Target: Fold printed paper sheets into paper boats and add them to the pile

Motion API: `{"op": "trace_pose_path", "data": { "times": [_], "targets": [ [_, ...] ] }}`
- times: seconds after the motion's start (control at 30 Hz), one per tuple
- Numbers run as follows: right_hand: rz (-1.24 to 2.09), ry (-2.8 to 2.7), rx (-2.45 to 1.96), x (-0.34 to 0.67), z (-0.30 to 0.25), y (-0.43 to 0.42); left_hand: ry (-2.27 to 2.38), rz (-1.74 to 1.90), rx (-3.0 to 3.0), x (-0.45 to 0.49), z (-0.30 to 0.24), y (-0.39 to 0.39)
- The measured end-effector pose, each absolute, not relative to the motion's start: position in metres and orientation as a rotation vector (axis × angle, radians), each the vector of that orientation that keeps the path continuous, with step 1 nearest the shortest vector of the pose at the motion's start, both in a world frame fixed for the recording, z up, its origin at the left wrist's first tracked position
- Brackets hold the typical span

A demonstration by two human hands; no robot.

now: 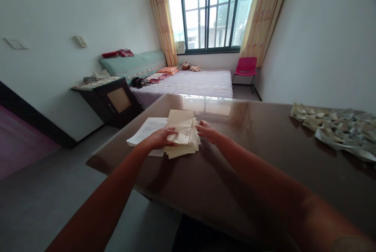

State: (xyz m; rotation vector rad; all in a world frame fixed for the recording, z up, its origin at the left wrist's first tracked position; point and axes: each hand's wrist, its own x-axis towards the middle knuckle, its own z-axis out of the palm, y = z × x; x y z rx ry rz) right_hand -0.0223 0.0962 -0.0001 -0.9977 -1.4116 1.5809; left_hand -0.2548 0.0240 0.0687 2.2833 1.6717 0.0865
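A loose stack of yellowish paper sheets (pixel 181 120) lies on the brown glossy table (pixel 235 126), its edges uneven and fanned at the right and bottom. My left hand (pixel 160 138) rests on the stack's left side, thumb and fingers apart on the top sheet. At the right edge, my right hand (pixel 206 131) has its fingers bent against the sheets' edges, seeming to pinch them; the fingertips are partly hidden. Printed white papers (pixel 149 128) lie under and left of the stack, partly covered by my left hand.
Many folded paper pieces (pixel 337 126) are spread at the table's right end. Beyond the table stand a bed (pixel 202 83), a dark cabinet (pixel 117 101) and a pink chair (pixel 246 66). The table's left corner (pixel 91 161) juts over the grey floor.
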Motion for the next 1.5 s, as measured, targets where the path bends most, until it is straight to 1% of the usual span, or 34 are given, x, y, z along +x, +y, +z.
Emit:
{"op": "trace_pose_path", "data": {
  "times": [0.13, 0.3, 0.4, 0.57, 0.7, 0.83, 0.93, 1.17, 1.33, 1.5],
  "targets": [
    [1.643, -1.377, -1.096, 0.018, 0.005, 0.085, 1.581, 0.069, 2.153, -0.268, 0.079, 0.031],
    [1.725, -1.379, -1.096, 0.060, 0.006, 0.065, 1.546, 0.054, 2.244, -0.277, 0.076, 0.036],
    [1.743, -1.386, -1.111, 0.082, 0.003, 0.058, 1.521, 0.075, 2.179, -0.279, 0.079, 0.034],
    [1.812, -1.401, -1.123, 0.103, -0.005, 0.050, 1.381, 0.067, 2.063, -0.283, 0.092, 0.030],
    [1.872, -1.411, -1.098, 0.111, -0.006, 0.047, 1.470, 0.168, 2.046, -0.283, 0.097, 0.028],
    [1.840, -1.485, -1.075, 0.119, -0.005, 0.047, 1.690, 0.316, 2.111, -0.279, 0.100, 0.028],
    [1.803, -1.533, -1.084, 0.124, -0.006, 0.046, 1.766, 0.344, 2.116, -0.272, 0.096, 0.026],
    [1.791, -1.481, -1.037, 0.129, -0.012, 0.039, 1.668, 0.215, 2.127, -0.254, 0.071, 0.004],
    [1.780, -1.372, -1.027, 0.134, -0.018, 0.039, 1.611, 0.160, 2.124, -0.255, 0.078, 0.000],
    [1.733, -1.415, -1.026, 0.138, -0.022, 0.038, 1.683, 0.235, 2.093, -0.256, 0.081, -0.002]
  ]
}}
